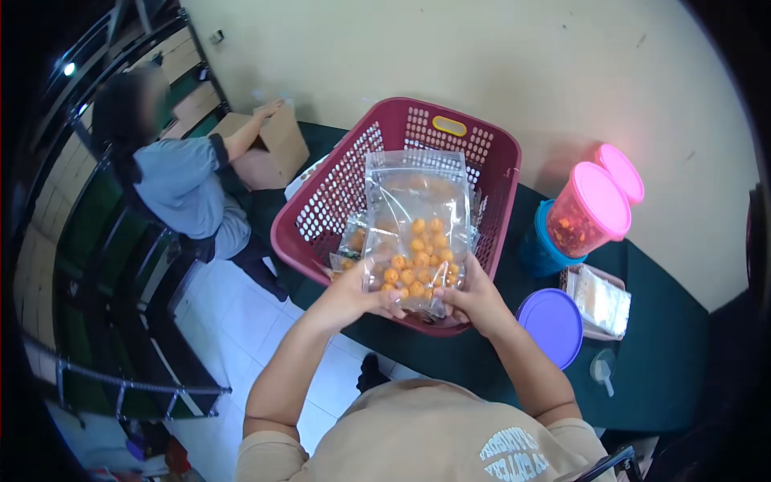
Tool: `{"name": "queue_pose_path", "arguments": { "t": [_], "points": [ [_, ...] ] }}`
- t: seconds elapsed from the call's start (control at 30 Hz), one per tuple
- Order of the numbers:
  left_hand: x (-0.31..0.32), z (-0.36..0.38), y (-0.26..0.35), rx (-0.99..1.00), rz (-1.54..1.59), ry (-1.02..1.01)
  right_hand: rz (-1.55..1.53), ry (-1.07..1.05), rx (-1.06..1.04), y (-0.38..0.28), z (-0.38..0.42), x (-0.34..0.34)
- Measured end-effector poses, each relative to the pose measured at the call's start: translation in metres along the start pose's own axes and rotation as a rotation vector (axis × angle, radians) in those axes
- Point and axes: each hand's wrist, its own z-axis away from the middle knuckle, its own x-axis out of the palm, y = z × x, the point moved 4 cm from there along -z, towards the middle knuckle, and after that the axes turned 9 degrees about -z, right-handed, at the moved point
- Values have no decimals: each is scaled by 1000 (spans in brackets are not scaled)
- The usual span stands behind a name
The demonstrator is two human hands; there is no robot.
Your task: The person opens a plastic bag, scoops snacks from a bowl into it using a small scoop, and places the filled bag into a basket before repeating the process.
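Note:
A clear zip bag [418, 233] with round orange snack balls in its lower part is held upright in front of me. My left hand [361, 291] grips its lower left corner, and my right hand [475, 296] grips the lower right, thumbs on the front. Behind and below the bag stands a maroon laundry-style basket [502, 193] with perforated walls and a yellow-rimmed handle hole. Other clear snack packets [352, 241] lie inside it, partly hidden by the bag I hold.
Right of the basket on the dark green table [642, 386] are a pink-lidded tub [590, 205], a blue container [542, 241], a purple lid [550, 328], a small tray of plastic bags [598, 301] and a scoop [602, 371]. At left a person [189, 189] touches a cardboard box [281, 145].

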Motion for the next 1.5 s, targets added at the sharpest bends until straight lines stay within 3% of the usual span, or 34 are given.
{"name": "queue_pose_path", "arguments": {
  "t": [0.27,0.53,0.67,0.77,1.13,1.5],
  "points": [
    [-73,-62,14,-58,-132,-248,-205,120,19,5,-39,23],
    [-84,-71,38,-125,-223,-419,-222,320,-8,19,-27,45],
    [-89,-61,25,-70,-264,-419,-43,300,-18,29,-24,47],
    [-91,-61,23,77,-266,-277,46,307,-28,23,-27,47],
    [-95,-62,26,111,-372,-273,67,310,-11,22,-31,44],
    [-95,-63,27,18,-383,-247,108,313,-18,26,-33,42]
  ]
}}
